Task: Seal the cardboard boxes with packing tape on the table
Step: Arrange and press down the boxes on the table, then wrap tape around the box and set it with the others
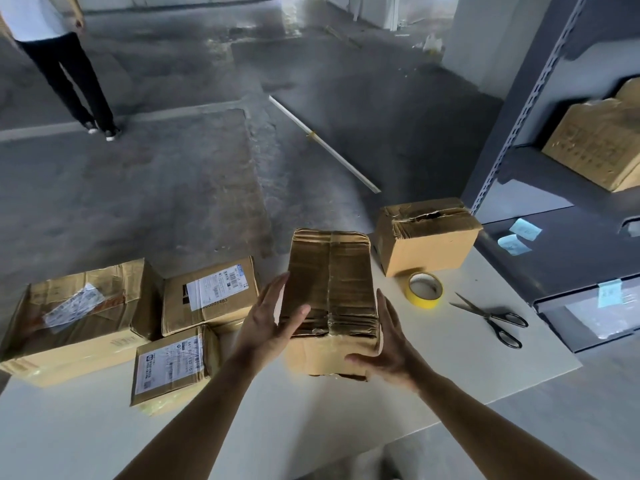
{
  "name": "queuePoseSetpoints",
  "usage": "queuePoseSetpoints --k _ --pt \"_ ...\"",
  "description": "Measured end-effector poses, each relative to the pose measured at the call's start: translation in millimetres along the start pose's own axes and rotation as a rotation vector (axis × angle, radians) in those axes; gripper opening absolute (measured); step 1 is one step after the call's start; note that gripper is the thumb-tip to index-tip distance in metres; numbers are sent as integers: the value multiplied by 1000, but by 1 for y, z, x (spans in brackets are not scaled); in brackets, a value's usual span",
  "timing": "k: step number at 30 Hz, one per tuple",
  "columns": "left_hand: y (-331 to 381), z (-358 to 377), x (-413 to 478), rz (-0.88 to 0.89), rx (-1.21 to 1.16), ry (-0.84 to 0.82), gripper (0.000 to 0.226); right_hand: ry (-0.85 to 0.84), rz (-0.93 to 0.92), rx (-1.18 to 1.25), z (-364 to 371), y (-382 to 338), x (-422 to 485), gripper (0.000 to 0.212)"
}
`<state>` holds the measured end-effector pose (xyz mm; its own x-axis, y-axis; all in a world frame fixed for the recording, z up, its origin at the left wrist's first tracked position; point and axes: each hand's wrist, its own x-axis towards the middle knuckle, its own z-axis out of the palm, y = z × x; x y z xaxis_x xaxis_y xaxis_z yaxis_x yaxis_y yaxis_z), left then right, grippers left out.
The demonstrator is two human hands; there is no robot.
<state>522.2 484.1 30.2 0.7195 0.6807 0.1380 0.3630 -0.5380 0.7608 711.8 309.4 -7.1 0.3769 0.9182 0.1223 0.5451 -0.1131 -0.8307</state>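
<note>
The worn brown cardboard box (332, 282) with closed flaps is at the middle of the white table (450, 341), between the two hands. I cannot tell if its bottom touches the table. The left hand (266, 323) presses flat on its left side with straight fingers and the thumb on the top face. The right hand (388, 344) supports the right side with stretched fingers, its thumb on the near face. Just right of the box lies the yellow roll of packing tape (424, 289), then the black-handled scissors (491, 315). Behind the roll stands a tan cardboard box with a torn top (427, 237). On the left three labelled cardboard boxes (211, 292) stand close together. A grey metal shelf (554, 244) is at the right.
</note>
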Motion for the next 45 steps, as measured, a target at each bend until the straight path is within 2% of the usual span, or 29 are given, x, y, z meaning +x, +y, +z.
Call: queuePoseSetpoints --k 2,5,9,12,17,22,25,29,34,40,45 --pt "5 -1 11 29 52 -2 83 0 -7 -23 -4 -6 4 118" --pt "16 0 22 60 112 0 90 25 84 -68 -10 -9 8 123" --pt "34 6 36 175 119 -22 89 123 157 -78 -22 -22 10 99" --pt "46 18 47 219 117 -85 83 209 223 -159 -34 -25 2 92" --pt "75 46 55 335 81 -125 67 406 176 -233 -51 -18 -15 48" --pt "103 83 69 409 60 -194 33 579 111 -363 -72 9 -16 4" --pt "117 112 83 404 107 -238 22 568 128 -353 -91 29 -10 6" --pt "137 151 101 321 175 -258 19 503 152 -339 -116 65 -2 4" --pt "152 198 119 123 233 -312 26 288 277 -390 -137 112 14 18" --pt "140 240 129 -136 306 -399 42 -32 156 -592 -145 164 31 38" --pt "122 253 133 -273 336 -433 48 -77 -9 -663 -136 189 44 46"
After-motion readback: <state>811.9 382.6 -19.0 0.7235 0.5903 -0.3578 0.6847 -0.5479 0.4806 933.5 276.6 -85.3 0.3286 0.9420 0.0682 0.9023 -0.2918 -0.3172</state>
